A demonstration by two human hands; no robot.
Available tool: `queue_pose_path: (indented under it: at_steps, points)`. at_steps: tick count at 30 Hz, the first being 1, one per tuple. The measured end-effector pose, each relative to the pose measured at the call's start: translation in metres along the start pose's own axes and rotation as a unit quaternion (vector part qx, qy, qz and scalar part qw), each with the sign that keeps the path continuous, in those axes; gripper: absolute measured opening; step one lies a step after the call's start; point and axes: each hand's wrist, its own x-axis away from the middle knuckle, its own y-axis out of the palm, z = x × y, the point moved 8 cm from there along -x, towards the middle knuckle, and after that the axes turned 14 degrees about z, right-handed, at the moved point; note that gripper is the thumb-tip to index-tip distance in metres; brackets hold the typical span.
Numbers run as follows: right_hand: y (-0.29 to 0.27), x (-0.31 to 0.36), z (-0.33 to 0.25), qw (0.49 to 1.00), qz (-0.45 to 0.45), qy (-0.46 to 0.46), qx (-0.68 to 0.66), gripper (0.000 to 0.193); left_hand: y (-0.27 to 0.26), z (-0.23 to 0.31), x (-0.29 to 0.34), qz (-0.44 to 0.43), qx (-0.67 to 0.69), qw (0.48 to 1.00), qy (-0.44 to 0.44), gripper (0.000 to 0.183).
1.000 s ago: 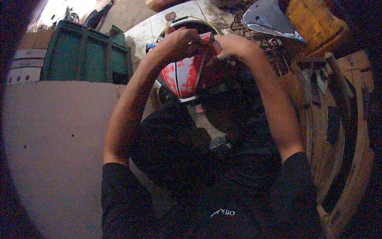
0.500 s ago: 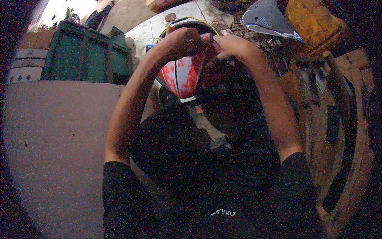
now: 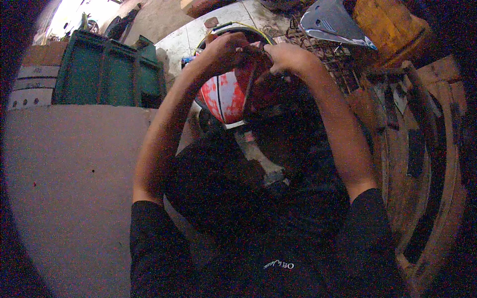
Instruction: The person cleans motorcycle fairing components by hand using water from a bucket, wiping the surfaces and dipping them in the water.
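Note:
A red-and-white panel (image 3: 229, 102), smooth and patchy like a motorcycle body panel with a dark line down it, stands tilted before me with its pale narrow tip toward my lap. My left hand (image 3: 229, 48) is closed at the panel's upper end, and its knuckles hide whatever the fingers pinch. From the other side, my right hand (image 3: 287, 57) has thumb and fingers closed on the panel's upper edge. The fingertips of both hands nearly meet there. Behind them curves a dark round tub or tyre (image 3: 256, 34) with a yellow cord (image 3: 243, 23) along its rim.
To the left are a green metal cabinet (image 3: 109, 72) and a large flat pale board (image 3: 74, 188). A grey plastic fairing (image 3: 335, 24), a yellow container (image 3: 390, 30) and a dark wire rack (image 3: 330, 62) are at the far right. Slatted wood (image 3: 437, 174) lies along the right side.
Both hands stay at the panel's upper end, with only slight shifts of the fingers and wrists. The whole view has tilted a little.

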Motion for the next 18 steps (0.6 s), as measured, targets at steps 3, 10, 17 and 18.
queue_pose_path:
  at_steps: [3,10,17,18]
  points:
    - [-0.010,0.000,-0.006,1.000,0.007,0.012,0.008,0.055,0.013,-0.008,0.005,-0.059,0.110,0.992,-0.024,0.023]
    - [0.000,-0.001,0.003,1.000,0.004,-0.010,0.001,0.052,0.002,0.021,0.002,-0.073,-0.048,0.996,0.014,0.024]
    - [0.003,-0.004,0.015,1.000,0.026,0.011,-0.005,0.053,0.001,0.007,0.001,-0.013,-0.032,0.999,-0.033,0.017]
    - [-0.001,-0.004,0.012,0.999,0.037,0.007,0.026,0.054,-0.006,0.009,0.000,0.022,0.015,0.999,-0.029,0.018]
